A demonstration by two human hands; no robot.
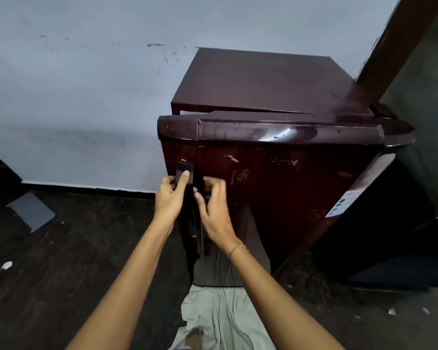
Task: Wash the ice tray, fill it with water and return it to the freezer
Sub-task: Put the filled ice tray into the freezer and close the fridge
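Observation:
A dark maroon fridge [276, 79] stands against the pale wall. Its door [288, 178] is ajar by a narrow gap along the top left edge. A dark vertical door handle [186, 173] runs down the door's left side. My left hand [171, 195] grips the handle near its top, thumb lying on its front. My right hand [213, 203] is beside it on the right, fingers curled against the handle's edge. No ice tray is in view.
Dark floor [74, 248] spreads to the left, with a grey slab [31, 210] and small white scraps [6, 265]. A pale cloth [225, 317] lies at my feet. A brown wooden door frame [395, 46] rises at the right, close to the fridge.

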